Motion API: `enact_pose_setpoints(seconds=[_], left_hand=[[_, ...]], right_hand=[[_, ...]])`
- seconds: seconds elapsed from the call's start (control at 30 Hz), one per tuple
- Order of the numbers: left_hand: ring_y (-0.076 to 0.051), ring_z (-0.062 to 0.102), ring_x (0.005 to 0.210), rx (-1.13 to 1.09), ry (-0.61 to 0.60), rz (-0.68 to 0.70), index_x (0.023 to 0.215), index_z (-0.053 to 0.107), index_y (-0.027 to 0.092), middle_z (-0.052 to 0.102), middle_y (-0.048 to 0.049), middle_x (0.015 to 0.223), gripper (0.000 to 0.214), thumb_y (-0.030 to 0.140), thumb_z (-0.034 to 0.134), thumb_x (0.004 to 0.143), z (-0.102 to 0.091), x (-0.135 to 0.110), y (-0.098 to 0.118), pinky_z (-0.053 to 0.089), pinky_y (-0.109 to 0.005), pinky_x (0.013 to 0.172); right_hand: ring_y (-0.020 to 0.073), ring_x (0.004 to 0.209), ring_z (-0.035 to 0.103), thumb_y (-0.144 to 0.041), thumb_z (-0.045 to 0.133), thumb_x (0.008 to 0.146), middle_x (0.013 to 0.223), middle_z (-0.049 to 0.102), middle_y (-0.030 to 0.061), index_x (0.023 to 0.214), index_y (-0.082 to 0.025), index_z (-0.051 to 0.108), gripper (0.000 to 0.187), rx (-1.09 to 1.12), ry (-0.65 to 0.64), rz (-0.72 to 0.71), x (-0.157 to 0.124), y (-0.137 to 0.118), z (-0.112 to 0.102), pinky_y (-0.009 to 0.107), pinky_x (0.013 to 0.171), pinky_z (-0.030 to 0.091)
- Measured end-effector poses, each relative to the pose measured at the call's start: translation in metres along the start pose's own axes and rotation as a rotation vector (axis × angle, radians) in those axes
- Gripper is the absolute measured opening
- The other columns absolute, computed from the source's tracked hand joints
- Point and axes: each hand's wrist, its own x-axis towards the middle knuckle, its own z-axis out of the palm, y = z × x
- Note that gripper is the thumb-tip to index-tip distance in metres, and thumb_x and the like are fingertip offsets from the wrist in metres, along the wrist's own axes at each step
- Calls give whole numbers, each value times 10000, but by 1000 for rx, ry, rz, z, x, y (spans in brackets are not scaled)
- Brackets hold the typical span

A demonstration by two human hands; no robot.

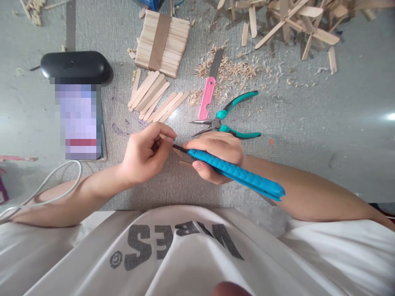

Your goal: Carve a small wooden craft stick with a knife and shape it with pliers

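Observation:
My left hand (146,154) is closed in a pinch, its fingertips around a wooden craft stick (178,152) that is mostly hidden. Wrapped in my right hand (217,154) is a blue utility knife (237,172), its dark blade pointing left and meeting the fingertips of my left hand. Part of another stick (185,163) shows beneath the right hand. Just beyond the hands lie long-nose pliers (217,124) with teal handles, jaws spread. A pink folding saw or knife (207,96) with a grey blade rests among wood shavings (243,70).
Loose craft sticks (151,92) lie before a banded stick bundle (175,45). On the left, a phone (82,119) leans by a black case (75,66), with a white cable (46,185) over my left forearm. Crossed stick assemblies (296,20) stand at the back right.

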Motion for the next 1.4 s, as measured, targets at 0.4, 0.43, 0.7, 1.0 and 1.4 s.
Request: enact_pose_setpoints(seconds=[0.4,0.43,0.7,1.0,1.4], left_hand=[[-54,505,489,53,57,94,993,721,190,625,60,624,105,124,640,1001,1,1,-1,386,-192,470],[-53,509,491,56,65,101,994,721,191,627,61,625,107,122,639,1000,1,1,-1,388,-190,472],[-48,522,488,20,97,160,1047,711,199,647,58,679,135,119,603,1052,3,0,-5,414,-187,474],[-60,494,475,-10,127,168,1070,718,213,585,59,637,141,259,597,1125,5,-1,-11,391,-200,454],[-67,509,493,-12,125,156,1063,717,209,607,50,660,165,284,586,1131,4,-1,-11,414,-209,469]], right_hand=[[164,694,754,-500,520,1148,827,799,-8,1148,-214,725,352,-22,16,-5,1,-3,-5,301,691,609],[166,696,759,-500,513,1150,824,799,-11,1147,-222,722,347,-24,15,2,1,-4,-6,302,698,615],[160,690,778,-478,511,1158,825,808,-22,1200,-241,678,293,-51,28,-33,3,-4,-8,299,683,634],[163,696,786,-420,531,1145,844,814,-21,1236,-246,660,234,-108,60,-71,3,-5,-6,296,682,652],[165,688,783,-407,527,1148,835,813,-19,1242,-243,667,236,-117,83,-84,4,-5,-4,295,673,645]])
